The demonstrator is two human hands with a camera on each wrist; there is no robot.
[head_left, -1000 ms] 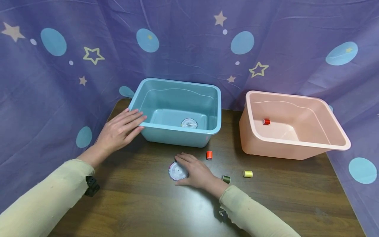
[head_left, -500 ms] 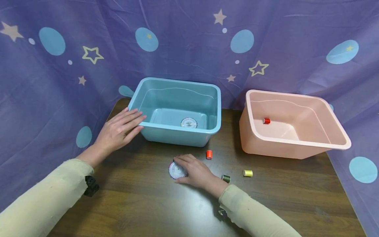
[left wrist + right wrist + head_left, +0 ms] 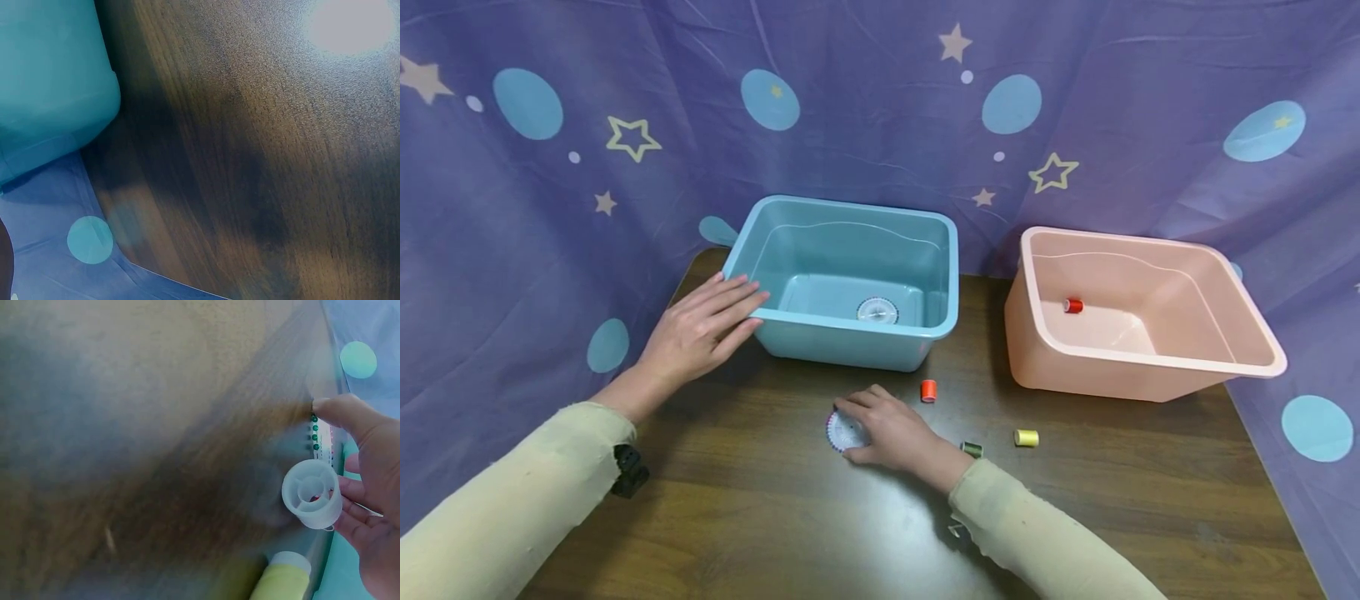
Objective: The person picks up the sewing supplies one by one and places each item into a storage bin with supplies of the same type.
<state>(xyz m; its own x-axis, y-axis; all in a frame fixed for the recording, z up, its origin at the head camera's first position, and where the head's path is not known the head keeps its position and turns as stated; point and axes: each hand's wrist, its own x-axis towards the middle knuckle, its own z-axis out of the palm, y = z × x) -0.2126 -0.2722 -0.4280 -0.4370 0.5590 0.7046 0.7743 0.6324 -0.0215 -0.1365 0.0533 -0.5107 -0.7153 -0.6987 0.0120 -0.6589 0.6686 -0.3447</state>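
The right hand (image 3: 891,432) has crept slightly left, pinching the pin wheel (image 3: 842,432) at lower centre, which might slip if its thin rim is barely caught, while the left hand (image 3: 700,327) rests straight-fingered on the blue tub (image 3: 850,343).

You can read no words, brands or numbers in any of your three views. On the near pin wheel (image 3: 845,432) and the far pin wheel (image 3: 877,311), any print is too small for you to make out. The curtain (image 3: 880,125) shows you a pattern without legible lettering; the blue tub (image 3: 842,345) and pink tub (image 3: 1105,377) bear nothing readable.
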